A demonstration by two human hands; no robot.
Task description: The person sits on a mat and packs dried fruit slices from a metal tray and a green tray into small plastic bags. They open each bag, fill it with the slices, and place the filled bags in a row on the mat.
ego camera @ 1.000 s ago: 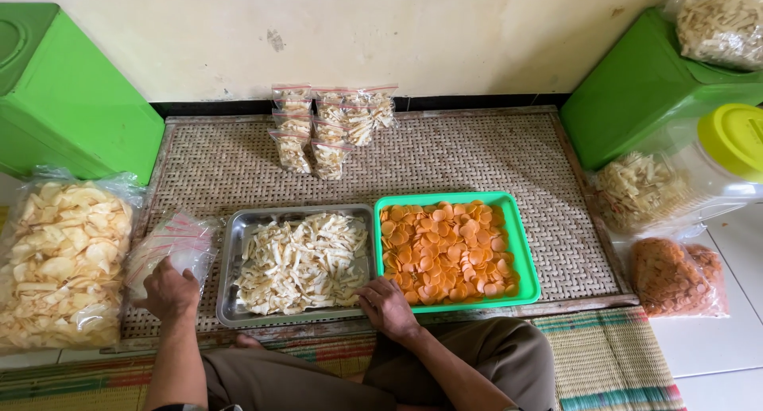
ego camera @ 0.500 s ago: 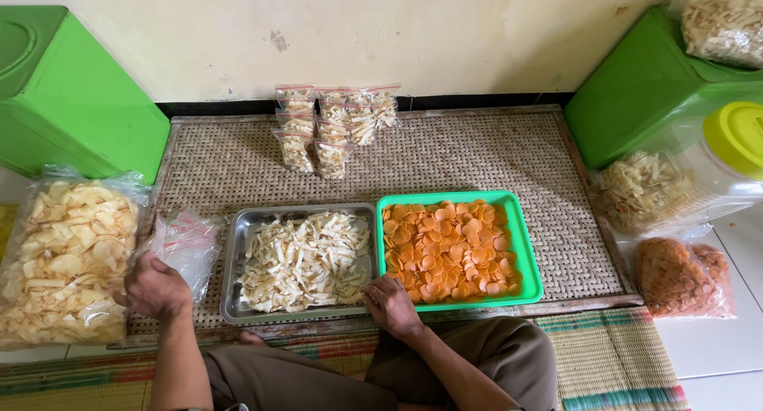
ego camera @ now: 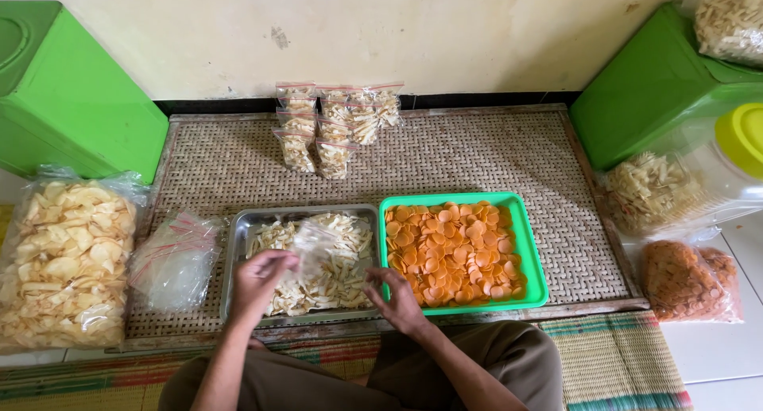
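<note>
Centrally, a woven mat (ego camera: pixel 477 153) carries a metal tray of pale stick crackers (ego camera: pixel 314 260) beside a green tray of orange chips (ego camera: pixel 455 248); above the metal tray, the left hand (ego camera: pixel 258 280) pinches a small clear bag (ego camera: pixel 312 248), its long axis tilted up-right, mouth apparently toward the right hand (ego camera: pixel 395 296), whose fingers curl loosely, holding nothing I can make out.

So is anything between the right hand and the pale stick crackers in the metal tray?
Nothing visible. The right hand hovers at the metal tray's right edge, directly over the pale stick crackers. The left hand holds a small clear bag above the tray, to the side, not in the way.
</note>
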